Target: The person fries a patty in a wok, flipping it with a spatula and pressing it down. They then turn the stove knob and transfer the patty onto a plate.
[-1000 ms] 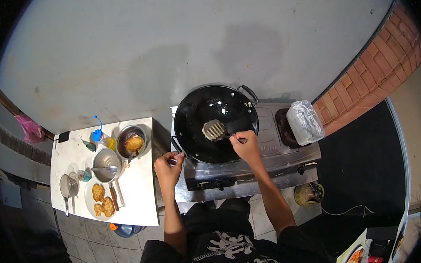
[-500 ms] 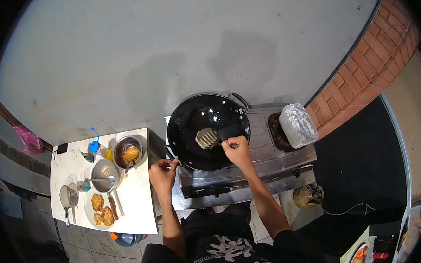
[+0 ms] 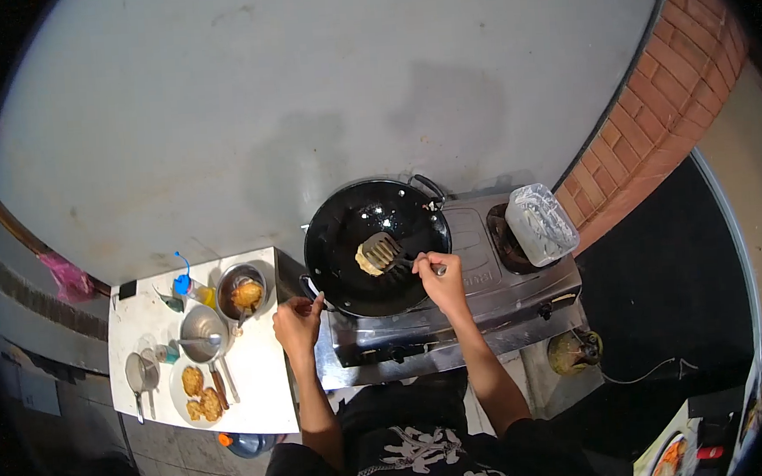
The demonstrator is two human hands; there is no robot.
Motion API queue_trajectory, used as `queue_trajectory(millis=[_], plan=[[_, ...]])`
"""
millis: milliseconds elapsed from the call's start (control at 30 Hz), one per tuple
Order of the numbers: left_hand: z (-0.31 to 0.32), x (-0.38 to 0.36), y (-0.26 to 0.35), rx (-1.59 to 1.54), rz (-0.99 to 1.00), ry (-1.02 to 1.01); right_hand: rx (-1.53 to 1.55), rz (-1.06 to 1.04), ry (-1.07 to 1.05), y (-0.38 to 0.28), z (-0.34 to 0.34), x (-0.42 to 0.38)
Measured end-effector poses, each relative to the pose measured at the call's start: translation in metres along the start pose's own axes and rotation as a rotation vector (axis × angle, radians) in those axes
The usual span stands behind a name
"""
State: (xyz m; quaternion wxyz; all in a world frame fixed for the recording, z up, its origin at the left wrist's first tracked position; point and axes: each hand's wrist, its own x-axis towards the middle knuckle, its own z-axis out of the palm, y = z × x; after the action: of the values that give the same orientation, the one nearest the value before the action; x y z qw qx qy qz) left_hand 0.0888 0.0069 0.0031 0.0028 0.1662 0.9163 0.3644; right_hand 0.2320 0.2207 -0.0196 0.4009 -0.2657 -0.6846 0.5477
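A black wok (image 3: 333, 232) sits on the steel gas stove, with shiny oil inside. My right hand (image 3: 441, 282) is closed round the handle of a slotted spatula (image 3: 383, 248). The spatula's head lies over a pale piece of batter (image 3: 366, 262) in the wok, partly hiding it. At the wok's left side, my left hand (image 3: 297, 327) is closed with its fingertips at the near end of the wok handle (image 3: 307, 286).
Left of the stove, a white table (image 3: 264, 393) bears a plate (image 3: 179, 392) of browned fritters, a bowl (image 3: 233, 277) with fried food, a metal pot (image 3: 201, 323), a strainer (image 3: 141, 372) and an oil bottle (image 3: 196, 288). A plastic container (image 3: 542, 224) rests on the right burner.
The spatula has shifted and turned, and more of the pale batter shows at its left edge. My left hand stays by the wok handle. The whole view has shifted slightly.
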Motion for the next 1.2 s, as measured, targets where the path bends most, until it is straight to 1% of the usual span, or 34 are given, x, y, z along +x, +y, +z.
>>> queue_trajectory(millis=[133, 200, 300, 400, 467, 600, 767, 867, 967, 1067, 1200], plan=[[0.0, -0.002, 0.001, -0.015, 0.041, 0.029, 0.024, -0.027, 0.01, -0.015, -0.008, 0.0], [0.001, -0.005, 0.001, -0.054, 0.027, 0.057, -0.096, 0.012, -0.019, -0.03, -0.013, -0.004], [0.001, -0.008, 0.003, -0.068, 0.025, 0.063, -0.124, 0.037, -0.051, -0.043, -0.017, -0.006], [0.003, -0.009, 0.002, -0.082, 0.029, 0.079, -0.104, 0.0, -0.042, -0.031, -0.009, -0.005], [0.004, -0.008, 0.003, -0.079, 0.03, 0.093, -0.148, -0.015, -0.046, -0.023, -0.002, -0.002], [0.005, -0.011, 0.005, -0.093, 0.032, 0.121, -0.05, 0.01, -0.039, -0.001, 0.013, 0.0], [0.004, -0.013, 0.009, -0.072, 0.022, 0.129, -0.155, -0.074, -0.045, -0.001, 0.017, 0.004], [0.006, -0.013, 0.007, -0.086, 0.009, 0.129, -0.17, -0.042, -0.056, -0.012, 0.016, 0.003], [0.004, -0.015, 0.01, -0.072, 0.02, 0.136, -0.22, -0.008, -0.051, -0.002, 0.017, 0.004], [0.001, -0.017, 0.013, -0.086, 0.043, 0.132, -0.167, -0.005, -0.073, -0.007, 0.019, 0.003], [0.004, -0.016, 0.011, -0.093, 0.023, 0.136, -0.208, 0.023, -0.084, -0.005, 0.02, 0.008]])
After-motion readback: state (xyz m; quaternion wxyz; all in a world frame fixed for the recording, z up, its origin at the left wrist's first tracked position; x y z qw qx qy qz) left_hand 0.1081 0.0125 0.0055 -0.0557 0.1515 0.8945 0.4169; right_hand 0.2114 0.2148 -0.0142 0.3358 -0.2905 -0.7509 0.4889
